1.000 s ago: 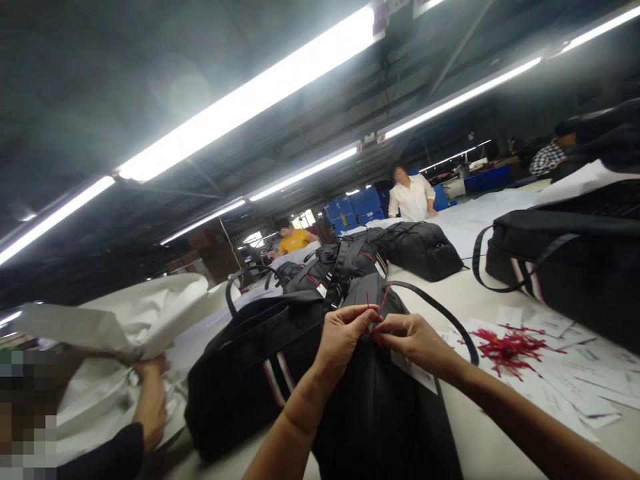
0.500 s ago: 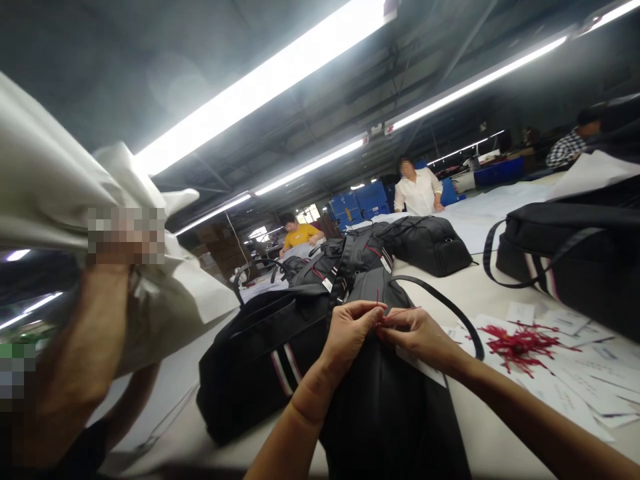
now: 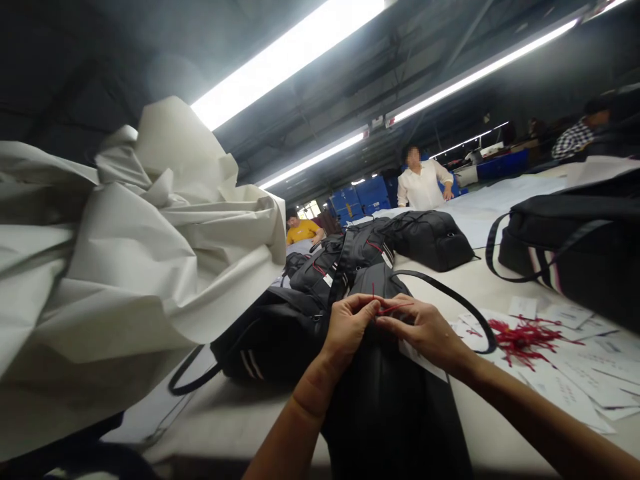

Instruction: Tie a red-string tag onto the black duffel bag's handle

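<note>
Both hands [image 3: 387, 327] pinch red string [image 3: 395, 308]; white paper [image 3: 125, 253] crowds left.

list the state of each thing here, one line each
left hand: pinching the thin red string
right hand: pinching the same string
black fabric bag: lying under both hands
loose red strings pile: heaped on paper tags
white paper tags: scattered flat
crumpled white paper sheet: raised, left

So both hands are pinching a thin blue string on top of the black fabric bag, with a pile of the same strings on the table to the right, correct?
Not quite: in the head view the thin string is red, not blue. Both the left hand and right hand pinch it above the black fabric bag, and the pile of strings lies to the right.
</note>
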`<action>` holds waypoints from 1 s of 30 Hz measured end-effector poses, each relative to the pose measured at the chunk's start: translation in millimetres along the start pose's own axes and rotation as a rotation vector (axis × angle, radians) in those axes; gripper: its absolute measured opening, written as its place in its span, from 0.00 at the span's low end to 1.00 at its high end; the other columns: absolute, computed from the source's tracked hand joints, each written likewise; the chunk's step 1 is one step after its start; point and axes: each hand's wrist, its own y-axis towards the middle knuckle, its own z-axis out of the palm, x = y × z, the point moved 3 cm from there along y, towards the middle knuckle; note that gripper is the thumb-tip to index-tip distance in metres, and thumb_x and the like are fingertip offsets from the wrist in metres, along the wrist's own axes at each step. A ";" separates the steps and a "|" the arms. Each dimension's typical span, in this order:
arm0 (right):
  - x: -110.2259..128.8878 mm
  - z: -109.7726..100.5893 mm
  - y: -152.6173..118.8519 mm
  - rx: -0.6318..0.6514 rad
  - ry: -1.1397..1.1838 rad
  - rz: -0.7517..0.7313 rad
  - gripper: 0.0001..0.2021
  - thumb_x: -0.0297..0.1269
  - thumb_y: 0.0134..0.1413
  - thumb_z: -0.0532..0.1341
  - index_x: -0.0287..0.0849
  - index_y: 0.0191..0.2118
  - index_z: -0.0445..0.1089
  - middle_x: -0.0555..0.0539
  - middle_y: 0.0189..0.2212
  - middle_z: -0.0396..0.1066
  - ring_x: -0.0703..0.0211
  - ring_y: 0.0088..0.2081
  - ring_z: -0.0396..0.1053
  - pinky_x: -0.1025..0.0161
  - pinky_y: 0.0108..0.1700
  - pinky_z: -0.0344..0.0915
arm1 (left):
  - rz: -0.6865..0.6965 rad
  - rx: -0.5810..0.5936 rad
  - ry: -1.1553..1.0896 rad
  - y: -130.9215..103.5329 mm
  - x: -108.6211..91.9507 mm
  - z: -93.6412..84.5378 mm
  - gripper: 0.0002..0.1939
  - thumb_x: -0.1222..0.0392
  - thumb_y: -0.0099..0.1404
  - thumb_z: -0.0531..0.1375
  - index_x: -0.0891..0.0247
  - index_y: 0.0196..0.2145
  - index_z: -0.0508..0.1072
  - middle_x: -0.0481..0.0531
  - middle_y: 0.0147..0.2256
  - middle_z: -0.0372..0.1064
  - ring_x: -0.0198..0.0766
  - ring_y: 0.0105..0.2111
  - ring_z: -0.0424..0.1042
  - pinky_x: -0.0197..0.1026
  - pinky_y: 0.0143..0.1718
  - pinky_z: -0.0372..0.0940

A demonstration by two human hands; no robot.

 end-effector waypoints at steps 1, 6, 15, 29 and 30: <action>-1.6 -0.2 1.3 0.000 0.060 0.032 0.22 0.48 0.55 0.66 0.43 0.53 0.73 0.47 0.36 0.73 0.56 0.34 0.71 0.61 0.38 0.68 | -0.004 -0.003 0.001 0.4 1.1 -0.5 0.15 0.52 0.52 0.70 0.66 0.33 0.80 0.55 0.33 0.77 0.37 0.32 0.73 0.37 0.36 0.66; -5.2 1.1 6.9 0.004 0.248 0.107 0.25 0.50 0.51 0.68 0.40 0.50 0.75 0.45 0.38 0.76 0.52 0.39 0.73 0.59 0.41 0.70 | -0.017 0.006 0.018 2.5 4.2 -1.5 0.16 0.52 0.53 0.70 0.66 0.34 0.80 0.56 0.35 0.78 0.39 0.35 0.74 0.37 0.39 0.67; 4.3 -2.7 13.3 -0.188 0.363 0.075 0.19 0.49 0.44 0.72 0.41 0.39 0.80 0.43 0.38 0.77 0.48 0.42 0.74 0.56 0.47 0.70 | 0.003 0.009 0.047 2.3 1.8 -1.4 0.15 0.52 0.53 0.70 0.66 0.34 0.81 0.54 0.30 0.77 0.34 0.30 0.71 0.34 0.34 0.64; 16.0 1.7 11.8 -0.116 0.268 0.041 0.14 0.41 0.52 0.64 0.38 0.41 0.77 0.44 0.36 0.76 0.53 0.38 0.73 0.62 0.39 0.70 | 0.011 0.038 0.094 1.8 -2.7 0.9 0.17 0.49 0.54 0.69 0.67 0.32 0.80 0.52 0.27 0.74 0.33 0.27 0.68 0.33 0.30 0.62; 17.7 3.1 10.7 -0.090 0.281 0.034 0.15 0.39 0.51 0.64 0.38 0.43 0.77 0.44 0.37 0.76 0.54 0.38 0.73 0.62 0.38 0.70 | 0.009 0.042 0.094 1.9 -2.8 0.8 0.17 0.49 0.54 0.68 0.67 0.33 0.80 0.52 0.28 0.74 0.34 0.28 0.69 0.33 0.31 0.62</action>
